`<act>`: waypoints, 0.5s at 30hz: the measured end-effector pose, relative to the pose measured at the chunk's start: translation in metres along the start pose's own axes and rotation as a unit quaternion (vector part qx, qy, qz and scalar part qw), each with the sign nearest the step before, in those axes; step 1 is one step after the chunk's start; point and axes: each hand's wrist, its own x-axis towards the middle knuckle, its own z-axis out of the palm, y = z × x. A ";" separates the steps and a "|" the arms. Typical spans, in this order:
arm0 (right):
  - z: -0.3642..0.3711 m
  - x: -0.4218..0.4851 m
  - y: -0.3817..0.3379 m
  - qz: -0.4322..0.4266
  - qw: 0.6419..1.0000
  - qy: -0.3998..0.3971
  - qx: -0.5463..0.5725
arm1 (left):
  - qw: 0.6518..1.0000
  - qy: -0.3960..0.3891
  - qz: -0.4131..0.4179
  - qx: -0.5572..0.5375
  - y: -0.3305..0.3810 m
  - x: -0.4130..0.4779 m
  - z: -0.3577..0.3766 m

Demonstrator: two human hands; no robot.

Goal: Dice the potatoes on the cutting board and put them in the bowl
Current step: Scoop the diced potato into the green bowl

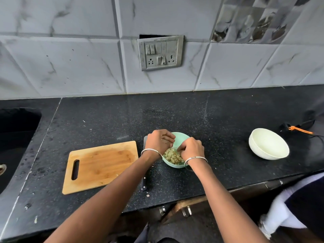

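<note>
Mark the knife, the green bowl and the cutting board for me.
Knife [143,183]: head view, on the dark handle.
Green bowl [181,139]: head view, on the far inner wall.
Cutting board [103,165]: head view, on its bare middle.

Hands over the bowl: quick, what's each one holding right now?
Left hand: fingers curled above the green bowl; holding anything cannot be told.
Right hand: fingertips down by the diced potato; grip cannot be told.

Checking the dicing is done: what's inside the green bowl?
Diced potato pieces in the green bowl. The left hand and right hand cover part of the pile.
</note>
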 end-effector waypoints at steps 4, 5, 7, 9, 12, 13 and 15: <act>0.006 -0.001 -0.005 -0.017 0.997 -0.049 0.062 | 0.999 0.038 0.010 -0.022 -0.003 0.000 -0.002; 0.009 0.000 -0.007 -0.020 0.993 -0.085 0.082 | 0.999 0.040 0.016 -0.014 -0.003 -0.001 -0.001; 0.012 0.000 -0.010 -0.008 0.988 -0.123 0.098 | 0.999 0.027 0.016 -0.009 -0.006 0.000 -0.001; 0.013 0.006 -0.008 0.009 0.991 -0.094 0.099 | 1.000 0.017 0.013 0.000 -0.009 0.003 -0.001; 0.004 0.013 0.002 0.029 0.990 -0.037 0.130 | 1.000 0.006 -0.002 0.000 -0.010 0.004 -0.002; 0.000 0.016 0.007 0.035 0.986 -0.026 0.161 | 1.000 0.009 -0.006 -0.001 -0.010 0.004 -0.002; -0.008 0.018 0.015 0.061 0.970 0.003 0.236 | 1.000 0.021 -0.002 0.009 -0.008 0.006 -0.002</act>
